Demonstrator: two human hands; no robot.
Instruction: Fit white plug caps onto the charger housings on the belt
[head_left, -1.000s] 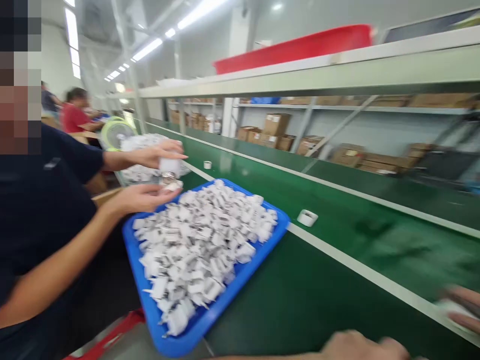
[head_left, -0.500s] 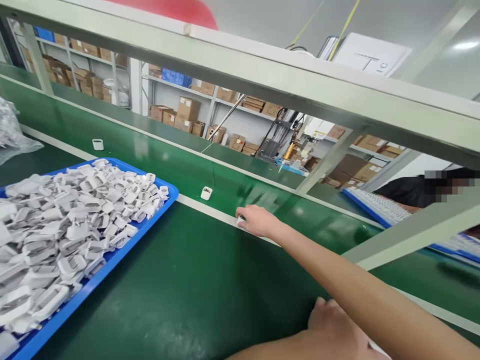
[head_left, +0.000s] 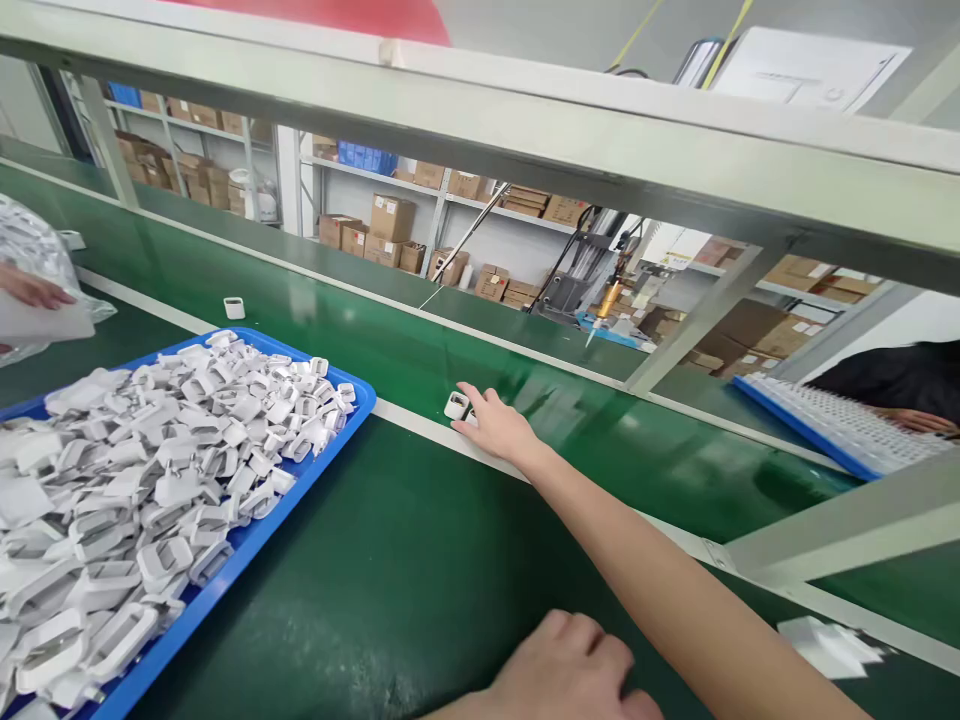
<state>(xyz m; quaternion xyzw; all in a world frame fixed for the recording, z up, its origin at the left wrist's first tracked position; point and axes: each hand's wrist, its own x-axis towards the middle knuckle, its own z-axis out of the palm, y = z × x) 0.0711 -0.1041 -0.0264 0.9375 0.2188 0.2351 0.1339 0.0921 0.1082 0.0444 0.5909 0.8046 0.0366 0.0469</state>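
Observation:
My right hand (head_left: 495,428) reaches far forward onto the white strip at the edge of the green conveyor belt (head_left: 570,420). Its fingers are closed over a small white part, of which only a bit shows under the fingertips. Another small white part (head_left: 455,405) lies on the belt just left of my index finger. My left hand (head_left: 570,662) rests knuckles up on the dark green table (head_left: 390,580) at the bottom edge, fingers curled under; what is in them is hidden.
A blue tray (head_left: 358,408) heaped with white plastic parts fills the left. A co-worker's hand (head_left: 30,290) holds a white sheet at far left. Another white part (head_left: 234,308) rides the belt. White scraps (head_left: 825,645) lie right. A metal shelf frame (head_left: 525,130) runs overhead.
The view swung right, away from the co-worker, then steadied. My right hand stretched out to the belt and shifted left, up to the white part lying there. My left hand stayed low.

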